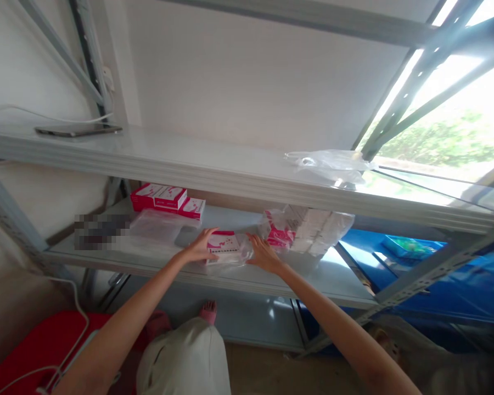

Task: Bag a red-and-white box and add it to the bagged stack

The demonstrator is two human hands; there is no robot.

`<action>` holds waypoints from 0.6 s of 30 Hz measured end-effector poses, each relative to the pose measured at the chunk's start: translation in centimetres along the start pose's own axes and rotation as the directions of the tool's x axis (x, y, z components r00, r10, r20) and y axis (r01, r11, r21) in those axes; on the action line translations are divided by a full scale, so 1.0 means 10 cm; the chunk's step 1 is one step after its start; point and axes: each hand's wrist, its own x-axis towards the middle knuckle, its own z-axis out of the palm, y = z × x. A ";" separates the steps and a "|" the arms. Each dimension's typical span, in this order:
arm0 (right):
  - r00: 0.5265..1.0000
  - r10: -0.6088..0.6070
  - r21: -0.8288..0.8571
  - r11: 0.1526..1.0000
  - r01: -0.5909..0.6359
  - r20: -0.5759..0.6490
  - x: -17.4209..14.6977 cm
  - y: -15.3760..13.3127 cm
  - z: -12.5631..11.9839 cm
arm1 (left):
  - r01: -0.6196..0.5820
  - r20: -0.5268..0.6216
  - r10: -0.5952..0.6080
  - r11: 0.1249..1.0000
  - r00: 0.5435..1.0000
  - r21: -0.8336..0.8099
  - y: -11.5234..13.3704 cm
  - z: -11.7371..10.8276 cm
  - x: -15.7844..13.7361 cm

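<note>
On the lower shelf, a small pink-and-white printed box (223, 242) lies partly inside a clear plastic bag (243, 248). My left hand (198, 248) grips the box's left end, fingers along the far edge and thumb at the near side. At the other end, my right hand (265, 256) pinches the clear film; its fingertips are partly hidden. Just beyond my right hand is another bag (340, 222) with a pink box (280, 236) and pale, printed contents. Stacked pink-and-white boxes (160, 196) stand at the back left, behind flat clear plastic bags (155, 227).
The upper shelf (214, 159) overhangs the work area and carries a phone (79, 130) and a crumpled clear bag (333, 163). A metal post (432, 269) stands at right, before blue bins (415, 247). A blurred dark patch (102, 231) lies at the lower shelf's left.
</note>
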 end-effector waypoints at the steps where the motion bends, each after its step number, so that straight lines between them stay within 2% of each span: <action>1: 1.000 0.016 0.000 1.000 -0.016 -0.015 -0.04 0.03 0.04 | 0.007 -0.004 -0.007 1.000 1.000 -0.001 0.01 0.00 -0.01; 3: 0.999 0.036 0.040 0.999 -0.035 -0.021 -0.04 0.07 0.08 | 0.015 -0.005 -0.015 1.000 1.000 -0.002 0.03 0.01 -0.02; 7: 0.992 0.103 0.316 0.946 -0.073 -0.078 0.14 0.07 -0.02 | -0.004 -0.011 0.004 1.000 1.000 0.002 0.11 -0.01 -0.01; 9: 0.991 0.114 0.412 0.908 -0.077 -0.066 0.23 0.03 -0.08 | -0.006 -0.009 0.006 1.000 1.000 -0.004 0.15 -0.02 0.00; 12: 0.999 0.042 0.452 0.891 -0.050 0.028 0.23 -0.04 -0.08 | 0.007 -0.011 -0.008 1.000 1.000 -0.024 0.19 -0.02 0.00; 14: 0.993 0.035 0.443 0.893 -0.080 0.108 0.17 -0.08 0.00 | 0.008 -0.021 -0.009 0.999 1.000 -0.035 0.19 0.00 -0.02; 18: 0.967 0.175 0.345 0.910 -0.230 0.184 0.07 -0.11 0.19 | 0.005 -0.032 -0.007 0.999 0.999 -0.043 0.13 0.03 -0.05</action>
